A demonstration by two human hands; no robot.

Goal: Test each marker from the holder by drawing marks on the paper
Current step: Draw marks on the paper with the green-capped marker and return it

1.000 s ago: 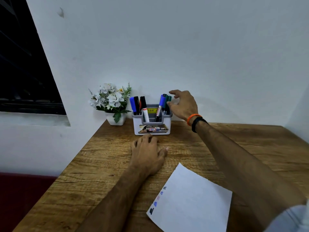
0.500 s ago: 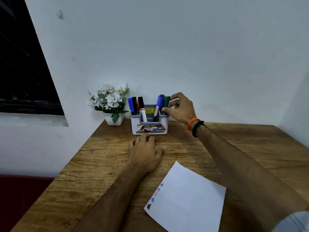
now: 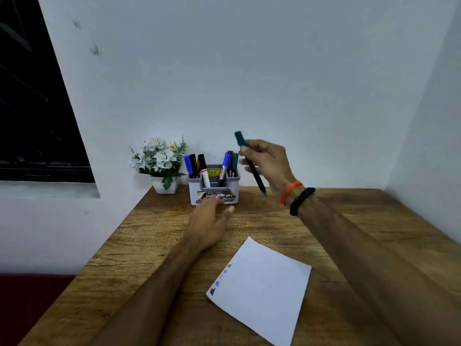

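A grey marker holder [image 3: 214,186] stands at the back of the wooden table [image 3: 349,233], with several blue, black, red and green markers in it. My right hand [image 3: 268,162] pinches a green marker [image 3: 250,163] in the air to the right of the holder, cap end up, tilted. My left hand [image 3: 208,222] rests flat on the table just in front of the holder, its fingertips at the holder's base. A white sheet of paper [image 3: 262,290] lies nearer to me, with a few small coloured marks [image 3: 220,278] along its left edge.
A small white pot of white flowers [image 3: 161,166] stands left of the holder against the white wall. A dark window [image 3: 32,108] is at the far left. The table's left edge drops off to a dark red surface [image 3: 27,303].
My right hand has lifted the green marker out of the holder and drawn it up and to the right. My left hand has stayed in front of the holder.
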